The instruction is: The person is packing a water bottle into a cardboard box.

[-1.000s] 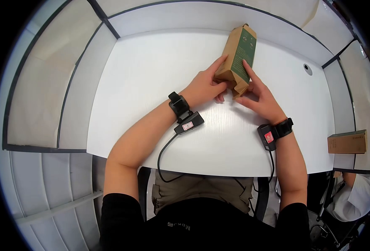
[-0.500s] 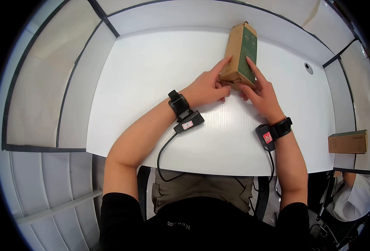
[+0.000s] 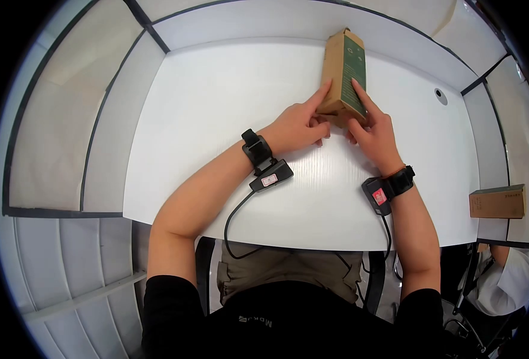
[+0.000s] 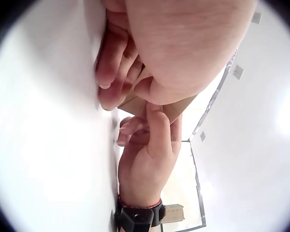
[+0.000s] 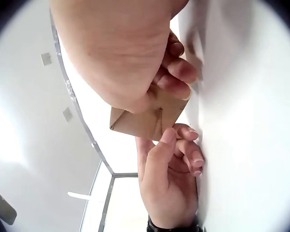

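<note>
A long brown cardboard box [image 3: 334, 69] with a green printed side lies on the white desk, its near end toward me. My left hand [image 3: 299, 125] holds it from the left, index finger along the brown side and thumb at the near end. From the right, my right hand [image 3: 377, 136] grips it, index finger on the green side and thumb on the end. In the right wrist view the folded end flaps [image 5: 137, 123] show creases, with the left thumb touching their lower edge. Fingers partly cover this end in both wrist views.
Another brown box [image 3: 496, 203] stands at the right edge of the desk [image 3: 216, 90]. White partitions [image 3: 246, 27] surround the desk, and a cable hole [image 3: 440, 97] lies at the back right. Cables [image 3: 227, 221] run from both wrist cameras. A person in white sits at lower right.
The flap that jutted from the box's near end has been folded in against it. The box has shifted slightly away from me, and the right thumb has moved inward onto the end.
</note>
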Tool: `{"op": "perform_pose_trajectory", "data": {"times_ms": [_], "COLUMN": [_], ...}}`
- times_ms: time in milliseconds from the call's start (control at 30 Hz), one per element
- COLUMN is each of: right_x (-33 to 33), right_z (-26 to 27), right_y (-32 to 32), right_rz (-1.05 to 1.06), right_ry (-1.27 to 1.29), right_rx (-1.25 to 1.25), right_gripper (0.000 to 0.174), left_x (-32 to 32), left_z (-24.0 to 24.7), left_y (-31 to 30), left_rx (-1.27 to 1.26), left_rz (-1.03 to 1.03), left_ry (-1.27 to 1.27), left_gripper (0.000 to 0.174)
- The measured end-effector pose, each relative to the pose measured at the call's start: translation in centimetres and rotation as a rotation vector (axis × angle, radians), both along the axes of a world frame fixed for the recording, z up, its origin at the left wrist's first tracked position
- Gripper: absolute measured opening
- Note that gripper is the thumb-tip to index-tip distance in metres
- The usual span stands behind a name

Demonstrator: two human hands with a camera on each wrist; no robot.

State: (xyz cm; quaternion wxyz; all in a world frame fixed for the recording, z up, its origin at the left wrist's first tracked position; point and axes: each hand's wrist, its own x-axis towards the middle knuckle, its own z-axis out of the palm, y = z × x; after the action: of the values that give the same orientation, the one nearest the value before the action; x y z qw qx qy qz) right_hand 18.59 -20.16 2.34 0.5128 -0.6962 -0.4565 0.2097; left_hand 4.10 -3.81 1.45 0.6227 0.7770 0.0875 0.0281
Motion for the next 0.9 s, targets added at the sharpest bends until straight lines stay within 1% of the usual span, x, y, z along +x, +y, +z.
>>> {"op": "perform_pose_trajectory", "data": {"times_ms": [133, 233, 333, 433, 533, 633, 733, 833, 900], "right_x": [0.0, 0.0, 0.2, -0.2, 0.5, 0.0, -0.3, 0.5, 0.7], "right_z": [-0.2, -0.2, 0.0, 0.0, -0.4, -0.3, -0.1, -1.9, -2.0], "right_y": [0.2, 0.1, 0.0, -0.1, -0.1, 0.6, 1.1, 1.6, 1.3], "right_rz": [-0.021, -0.004, 0.037, 0.087, 0.054, -0.189, -0.240, -0.218, -0.166], "right_ry": [0.026, 0.064, 0.101, 0.096, 0.378, 0.262, 0.056, -0.141, -0.105], "right_rx": [0.016, 0.015, -0.021, 0.050, 0.111, -0.003, -0.116, 0.006, -0.078], "right_gripper": [0.071, 0.071, 0.073, 0.068, 0.062, 0.063, 0.068, 0.073, 0.075], "left_x": [0.0, -0.1, -0.1, -0.1, -0.1, 0.2, 1.0, 1.1, 1.2], "left_z": [-0.3, 0.0, -0.3, -0.3, 0.0, 1.2, 1.0, 1.3, 1.3], "left_y": [-0.2, -0.3, -0.2, -0.2, -0.4, -0.1, 0.1, 0.4, -0.1], "left_rx": [-0.026, -0.006, 0.000, -0.020, -0.139, -0.277, -0.236, -0.231, -0.171], "left_rz": [0.010, 0.018, 0.024, 0.054, 0.146, 0.186, 0.089, 0.101, 0.174], "left_ry": [-0.024, 0.001, -0.032, -0.042, -0.008, 0.097, 0.029, 0.113, 0.108], "left_gripper": [0.091, 0.091, 0.092, 0.094, 0.098, 0.092, 0.085, 0.074, 0.071]}}
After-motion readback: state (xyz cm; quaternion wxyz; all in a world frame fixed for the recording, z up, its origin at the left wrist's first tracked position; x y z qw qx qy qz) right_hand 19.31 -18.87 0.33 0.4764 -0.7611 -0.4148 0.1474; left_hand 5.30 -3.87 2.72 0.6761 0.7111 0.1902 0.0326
